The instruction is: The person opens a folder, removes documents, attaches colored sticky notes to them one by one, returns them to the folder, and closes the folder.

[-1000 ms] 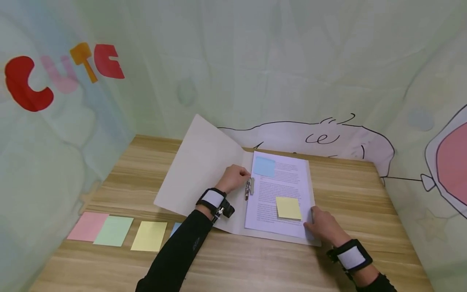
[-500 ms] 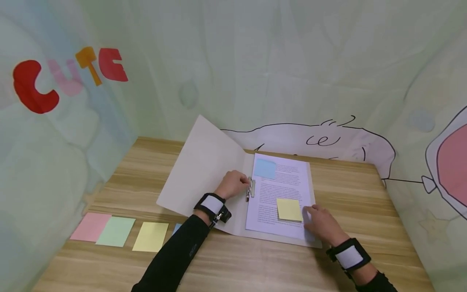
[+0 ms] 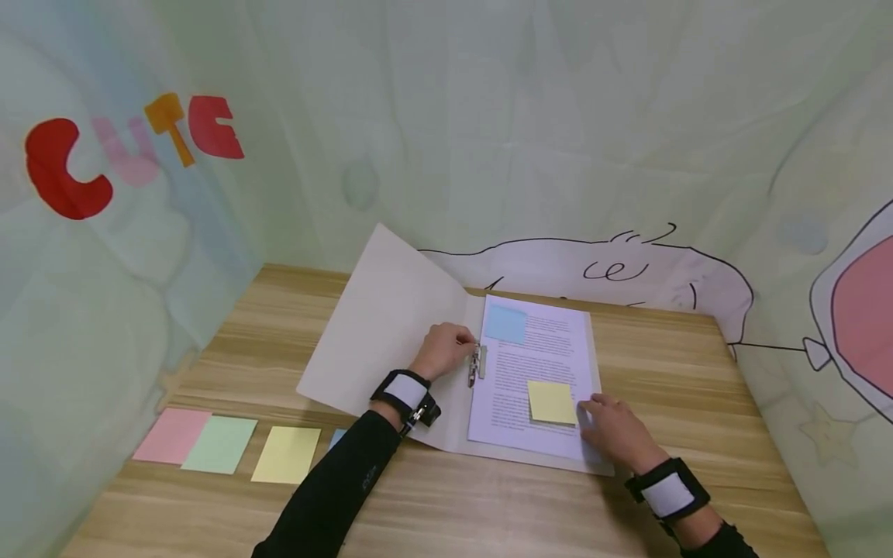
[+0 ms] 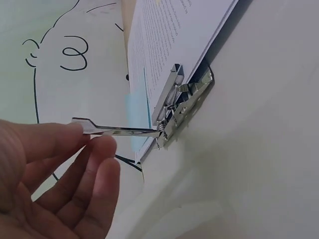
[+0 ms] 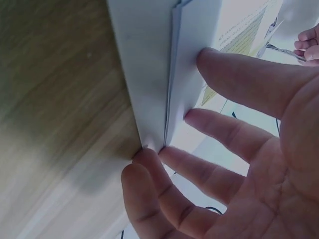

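In the left wrist view my left hand point(image 4: 70, 169) pinches the raised lever point(image 4: 114, 130) of a metal lever clip point(image 4: 187, 102) between thumb and fingers. The clip is fixed near the spine of an open white folder point(image 3: 391, 310). Printed sheets point(image 3: 516, 360) lie on the folder's right half, their left edge under the clip's bar. A blue sticky note point(image 3: 506, 324) is at their top left, a yellow sticky note point(image 3: 552, 402) lower right. With fairly straight fingers, my right hand point(image 3: 621, 430) touches the sheets' right edge; its lower fingers reach the folder's edge and tabletop.
On the wooden table point(image 3: 432, 511), a pink note point(image 3: 170, 435), a green note point(image 3: 219, 444) and another yellow note point(image 3: 286, 454) lie in a row at left. A blue note point(image 3: 336, 438) is partly behind the left forearm. A printed cloth point(image 3: 446, 139) hangs behind.
My right fingertips have shifted from the folder's right edge up onto the sheets' edge beside the yellow note. The left hand stays at the clip. The head view has tilted slightly.
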A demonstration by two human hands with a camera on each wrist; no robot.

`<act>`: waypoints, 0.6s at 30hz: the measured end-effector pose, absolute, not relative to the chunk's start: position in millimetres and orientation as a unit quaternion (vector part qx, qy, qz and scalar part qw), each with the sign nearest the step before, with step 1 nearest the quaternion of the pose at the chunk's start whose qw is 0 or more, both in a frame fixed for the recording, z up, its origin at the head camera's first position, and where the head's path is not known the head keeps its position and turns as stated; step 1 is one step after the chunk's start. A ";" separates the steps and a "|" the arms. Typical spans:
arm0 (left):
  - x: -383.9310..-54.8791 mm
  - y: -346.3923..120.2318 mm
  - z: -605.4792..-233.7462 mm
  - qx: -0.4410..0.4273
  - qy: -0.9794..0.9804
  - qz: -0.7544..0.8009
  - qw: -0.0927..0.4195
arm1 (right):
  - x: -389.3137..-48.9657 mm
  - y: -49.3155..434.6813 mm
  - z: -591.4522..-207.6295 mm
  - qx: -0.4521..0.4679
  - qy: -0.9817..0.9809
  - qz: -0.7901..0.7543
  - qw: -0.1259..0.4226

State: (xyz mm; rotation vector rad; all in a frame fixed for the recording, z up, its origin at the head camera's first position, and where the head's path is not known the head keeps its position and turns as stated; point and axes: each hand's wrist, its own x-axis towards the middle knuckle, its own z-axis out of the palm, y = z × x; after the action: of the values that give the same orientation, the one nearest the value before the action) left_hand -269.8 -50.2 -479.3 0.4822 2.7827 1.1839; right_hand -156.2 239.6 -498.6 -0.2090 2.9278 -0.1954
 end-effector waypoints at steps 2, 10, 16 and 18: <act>-270.2 -49.2 -480.5 0.159 0.906 0.391 0.033 | -155.1 240.0 -498.4 -0.078 0.990 -0.063 0.099; -269.4 -50.1 -483.5 0.195 0.912 0.356 0.056 | -154.4 242.5 -497.3 -0.098 0.988 -0.052 0.105; -270.2 -53.9 -482.7 0.213 0.913 0.334 0.095 | -155.5 244.2 -496.7 -0.115 0.987 -0.055 0.099; -271.2 -55.1 -482.7 0.222 0.913 0.325 0.106 | -155.7 244.8 -497.4 -0.122 0.987 -0.052 0.096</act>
State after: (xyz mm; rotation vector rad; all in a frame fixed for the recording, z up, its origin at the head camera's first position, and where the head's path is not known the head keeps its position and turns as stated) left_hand -271.2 -55.1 -482.7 0.6549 2.6893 0.9571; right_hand -155.7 244.8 -497.4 -0.3611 2.9241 -0.1528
